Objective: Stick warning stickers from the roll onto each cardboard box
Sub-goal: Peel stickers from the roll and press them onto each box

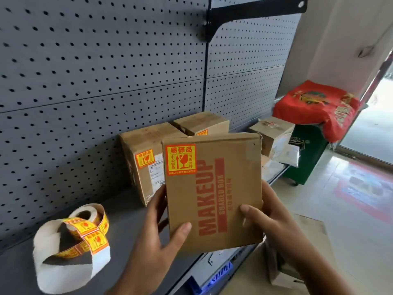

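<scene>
I hold a flat cardboard box printed "MAKEUP SHARED BOX" above the grey shelf. An orange and yellow warning sticker sits on its top left corner. My left hand grips the box's lower left edge, thumb on its face. My right hand grips its lower right edge the same way. The sticker roll lies on the shelf to the left, its strip and white backing paper unwound. Behind stand a stickered box and a second stickered box.
A grey pegboard wall backs the shelf. Another taped box and white parcels lie farther right on the shelf. A green bin with a red bag on it stands beyond. A cardboard piece lies on the floor at lower right.
</scene>
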The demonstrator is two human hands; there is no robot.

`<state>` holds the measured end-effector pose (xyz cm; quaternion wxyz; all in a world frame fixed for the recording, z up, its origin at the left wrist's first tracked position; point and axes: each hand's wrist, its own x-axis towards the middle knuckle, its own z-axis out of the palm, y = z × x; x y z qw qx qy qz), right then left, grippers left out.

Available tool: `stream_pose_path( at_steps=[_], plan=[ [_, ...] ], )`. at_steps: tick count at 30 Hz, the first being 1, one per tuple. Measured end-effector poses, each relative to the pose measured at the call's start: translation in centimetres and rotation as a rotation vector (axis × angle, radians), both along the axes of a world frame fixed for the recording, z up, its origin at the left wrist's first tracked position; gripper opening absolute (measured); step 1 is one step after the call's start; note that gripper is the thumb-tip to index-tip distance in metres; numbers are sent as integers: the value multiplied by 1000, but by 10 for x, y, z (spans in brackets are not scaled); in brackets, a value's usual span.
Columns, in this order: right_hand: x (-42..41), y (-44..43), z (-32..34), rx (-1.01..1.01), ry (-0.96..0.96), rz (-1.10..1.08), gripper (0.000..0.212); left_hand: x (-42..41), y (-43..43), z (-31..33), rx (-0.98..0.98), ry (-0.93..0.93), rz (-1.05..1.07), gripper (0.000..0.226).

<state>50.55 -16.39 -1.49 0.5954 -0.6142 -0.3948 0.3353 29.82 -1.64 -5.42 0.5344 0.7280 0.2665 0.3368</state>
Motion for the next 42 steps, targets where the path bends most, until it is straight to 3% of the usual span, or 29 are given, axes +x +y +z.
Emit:
stream_pose_path(
  at_steps=[11,17,27,34,42],
  plan=[
    [104,16,-8,-23,27,-34,70,105,21,-17,21,1,15,80],
    [151,36,-4,-18,10,-27,74,145,36,-20,90,-10,71,95],
    [227,72,-17,56,-115,190,62,190,30,-38,121,-14,262,98],
    [274,96,-51,28,-199,362,67,212,8,-54,163,49,403,93],
    [296,113,-90,-76,-255,378,61,234,3,-85,100,160,472,97]
  ],
)
